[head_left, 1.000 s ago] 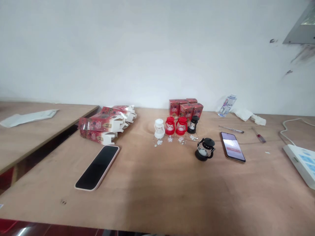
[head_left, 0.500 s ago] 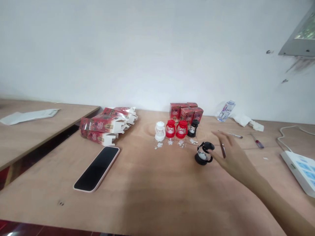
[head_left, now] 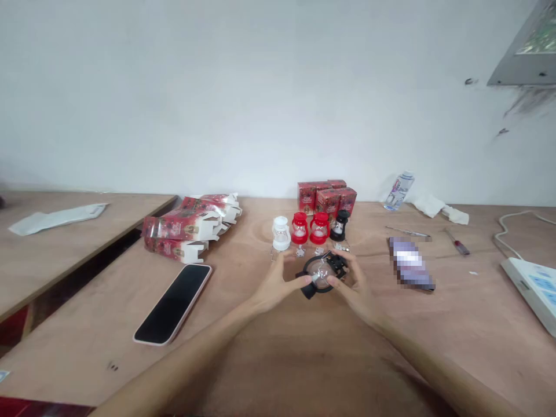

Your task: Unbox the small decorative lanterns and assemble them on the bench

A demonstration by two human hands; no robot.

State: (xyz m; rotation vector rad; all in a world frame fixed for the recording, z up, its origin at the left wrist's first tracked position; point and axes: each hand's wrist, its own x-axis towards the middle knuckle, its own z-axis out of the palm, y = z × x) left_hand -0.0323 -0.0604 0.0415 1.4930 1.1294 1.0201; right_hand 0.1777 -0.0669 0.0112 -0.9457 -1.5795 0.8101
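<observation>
Between my two hands is a small black lantern (head_left: 320,273), tipped on its side above the table. My left hand (head_left: 278,284) grips its left end, thumb on the black rim. On the other end, my right hand (head_left: 354,286) has its thumb and fingers closed round the lantern. Just beyond stand a white lantern (head_left: 281,233), two red lanterns (head_left: 299,228) and another black lantern (head_left: 339,225), all upright in a row. Small metallic and white bits (head_left: 300,251) lie in front of them, partly hidden by my hands.
Red boxes (head_left: 328,200) stand behind the lanterns. Flattened red cartons (head_left: 182,226) and a phone (head_left: 172,304) lie left. On the right are a bottle (head_left: 398,191), crumpled tissue (head_left: 430,204), a screwdriver (head_left: 458,243), a blurred purple item (head_left: 410,263) and a white power strip (head_left: 532,295).
The black lantern was upright near my right hand; it is now held tilted, further left. My left hand has come into view and gripped it too. A blurred purple patch appears at the right.
</observation>
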